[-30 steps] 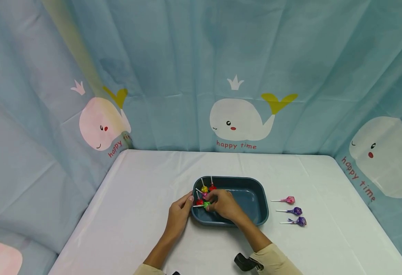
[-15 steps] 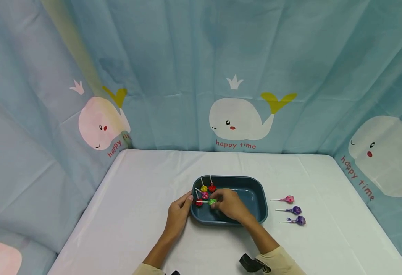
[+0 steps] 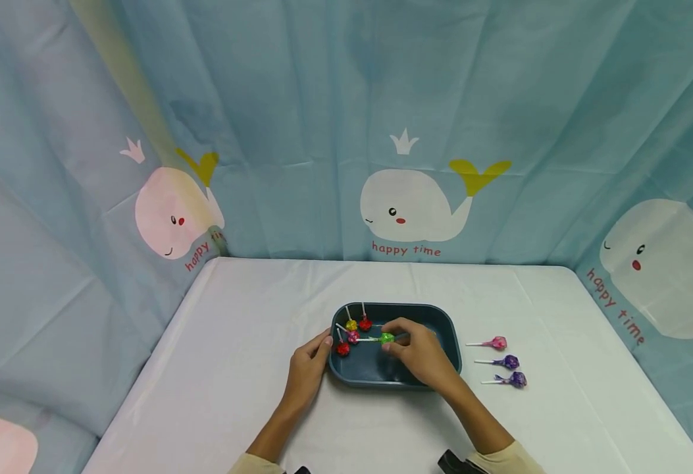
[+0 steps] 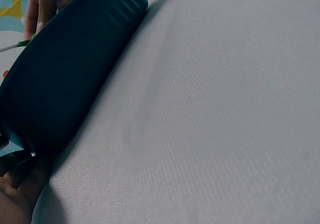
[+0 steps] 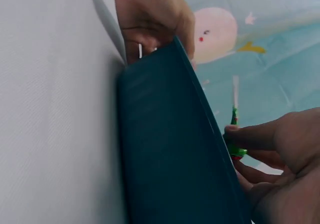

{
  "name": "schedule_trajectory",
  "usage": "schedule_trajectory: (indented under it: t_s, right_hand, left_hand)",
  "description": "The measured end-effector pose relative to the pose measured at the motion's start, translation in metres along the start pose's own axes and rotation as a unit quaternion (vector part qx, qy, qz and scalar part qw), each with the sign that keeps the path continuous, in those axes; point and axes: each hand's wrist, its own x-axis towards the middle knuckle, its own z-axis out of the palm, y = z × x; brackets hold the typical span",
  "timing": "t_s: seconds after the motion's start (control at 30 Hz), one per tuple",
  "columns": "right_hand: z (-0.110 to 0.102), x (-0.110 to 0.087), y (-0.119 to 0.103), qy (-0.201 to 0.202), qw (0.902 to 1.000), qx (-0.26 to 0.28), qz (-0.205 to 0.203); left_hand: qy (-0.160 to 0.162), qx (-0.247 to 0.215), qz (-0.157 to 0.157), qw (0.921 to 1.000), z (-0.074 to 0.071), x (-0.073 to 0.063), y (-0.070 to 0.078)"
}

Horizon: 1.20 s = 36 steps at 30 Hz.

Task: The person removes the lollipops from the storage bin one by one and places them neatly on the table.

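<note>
In the head view, my right hand pinches a green-wrapped lollipop by its candy end above the dark blue tray. Its white stick points left. The right wrist view shows thumb and fingers around the green lollipop, close to the tray's rim. My left hand grips the tray's left end, thumb at the rim and fingers against the outer wall. Inside the tray's left part lie a yellow lollipop, a red one, a pink one and another red one.
Right of the tray, a pink lollipop and two purple lollipops, one upper and one lower, lie in a column, sticks leftward. A white cloth covers the table. A blue whale-print curtain hangs behind.
My right hand has lifted the green lollipop from the tray's left part and carried it rightward to the tray's middle. The left hand stays at the tray's left end.
</note>
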Motion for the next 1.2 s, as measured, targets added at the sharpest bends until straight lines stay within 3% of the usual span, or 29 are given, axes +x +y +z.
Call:
schedule_trajectory:
  t_s: [0.17, 0.57, 0.87, 1.2]
  right_hand:
    - [-0.01, -0.008, 0.002, 0.029, 0.9994, 0.005, 0.015]
    - [-0.03, -0.028, 0.006, 0.048, 0.9965, 0.056, 0.038]
    - [-0.045, -0.044, 0.013, 0.069, 0.9943, 0.069, 0.043]
    - [-0.06, -0.059, 0.026, 0.096, 0.991, 0.079, 0.05]
  left_hand:
    - [-0.003, 0.002, 0.001, 1.0, 0.0, 0.0, 0.0]
    - [0.001, -0.002, 0.003, 1.0, 0.001, 0.001, 0.0]
    - [-0.002, 0.01, 0.002, 0.9999, 0.001, 0.001, -0.002]
    - [-0.005, -0.011, 0.004, 0.9999, 0.0, 0.0, -0.001]
